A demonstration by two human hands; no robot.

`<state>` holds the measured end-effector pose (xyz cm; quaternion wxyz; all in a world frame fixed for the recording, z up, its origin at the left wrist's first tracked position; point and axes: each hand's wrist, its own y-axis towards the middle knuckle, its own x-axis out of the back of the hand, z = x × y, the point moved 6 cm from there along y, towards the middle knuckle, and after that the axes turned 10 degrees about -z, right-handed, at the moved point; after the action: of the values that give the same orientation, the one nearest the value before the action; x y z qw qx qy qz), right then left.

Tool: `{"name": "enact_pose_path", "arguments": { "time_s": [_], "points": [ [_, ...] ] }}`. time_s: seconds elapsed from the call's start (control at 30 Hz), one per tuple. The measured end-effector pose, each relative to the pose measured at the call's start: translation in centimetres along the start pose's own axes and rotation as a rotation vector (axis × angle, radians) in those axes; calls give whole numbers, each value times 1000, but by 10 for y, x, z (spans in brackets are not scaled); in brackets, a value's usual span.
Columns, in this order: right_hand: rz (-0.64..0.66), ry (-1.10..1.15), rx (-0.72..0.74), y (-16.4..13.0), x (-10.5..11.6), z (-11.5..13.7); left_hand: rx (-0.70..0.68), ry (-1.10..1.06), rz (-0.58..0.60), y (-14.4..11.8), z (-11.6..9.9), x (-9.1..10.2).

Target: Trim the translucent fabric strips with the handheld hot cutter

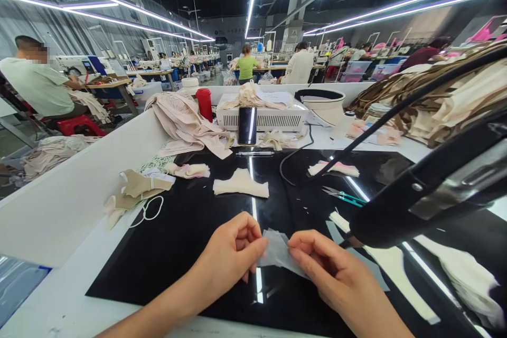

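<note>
My left hand [233, 251] and my right hand [328, 269] pinch a small thin translucent white fabric piece [277, 251] between them, just above the glossy black work surface [178, 243]. The left fingers grip its left edge, the right thumb and forefinger its right edge. A folded cream fabric piece [241, 184] lies on the black surface beyond my hands. Small teal-handled scissors [344, 197] lie to the right of it.
A black lamp arm [428, 190] reaches in from the right over the table. A phone [247, 125] leans on a white basket [263, 119], beside a red cup [205, 103] and beige fabric piles [184, 124]. Other people sit at sewing stations behind.
</note>
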<state>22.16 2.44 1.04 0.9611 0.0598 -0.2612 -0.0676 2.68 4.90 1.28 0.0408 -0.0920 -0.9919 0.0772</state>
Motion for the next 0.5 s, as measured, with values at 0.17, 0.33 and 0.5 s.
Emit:
{"name": "enact_pose_path", "arguments": {
  "time_s": [0.17,0.33,0.5],
  "points": [
    [-49,-83,270,0,2,2,-121,266,-37,-3,-5,4],
    [-60,-267,514,-3,-4,6,-556,705,-93,-8,-12,1],
    [-87,-539,721,-8,-9,11,-740,975,-125,-11,-8,-7]
  ]
}}
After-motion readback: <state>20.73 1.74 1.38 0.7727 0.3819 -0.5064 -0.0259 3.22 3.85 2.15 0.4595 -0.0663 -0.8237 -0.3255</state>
